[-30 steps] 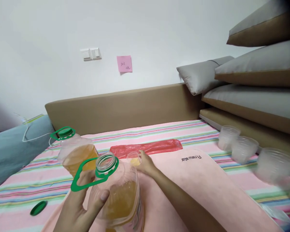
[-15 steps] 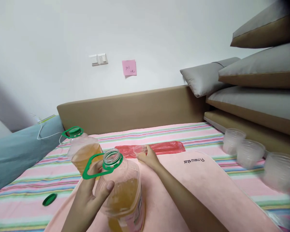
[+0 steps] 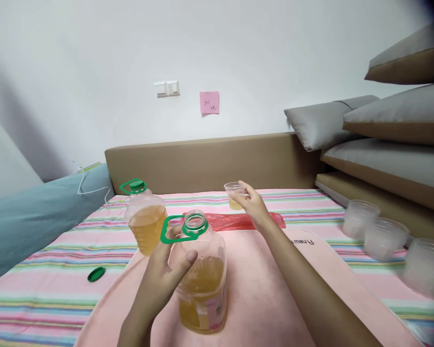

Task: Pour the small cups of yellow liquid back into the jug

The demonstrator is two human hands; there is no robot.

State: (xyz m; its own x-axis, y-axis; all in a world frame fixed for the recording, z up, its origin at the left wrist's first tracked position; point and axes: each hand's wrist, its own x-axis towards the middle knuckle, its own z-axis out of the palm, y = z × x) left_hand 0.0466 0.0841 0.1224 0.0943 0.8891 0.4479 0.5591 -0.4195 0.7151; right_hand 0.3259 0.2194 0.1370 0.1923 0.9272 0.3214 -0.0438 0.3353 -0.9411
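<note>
My left hand [image 3: 166, 270] is wrapped round the near side of an uncapped plastic jug [image 3: 202, 279], partly filled with amber liquid, which stands upright on a pink mat [image 3: 260, 289]. Its green handle loops over my fingers, and some fingertips are hidden behind the jug. Farther away, my right hand [image 3: 253, 202] grips a small clear plastic cup [image 3: 233, 193] by its side. Some yellowish liquid shows in the cup, held upright above a red plastic bag [image 3: 235, 221].
A second, capped jug [image 3: 146, 224] of amber liquid stands at left. A loose green cap [image 3: 96, 274] lies on the striped sheet [image 3: 43, 284]. Stacked clear tubs [image 3: 385, 238] stand at right beside piled cushions [image 3: 394, 154]. A headboard [image 3: 202, 164] runs along the back.
My right hand has lifted the cup up and away from the mat. The left hand stays on the jug. The whole view has shifted slightly.
</note>
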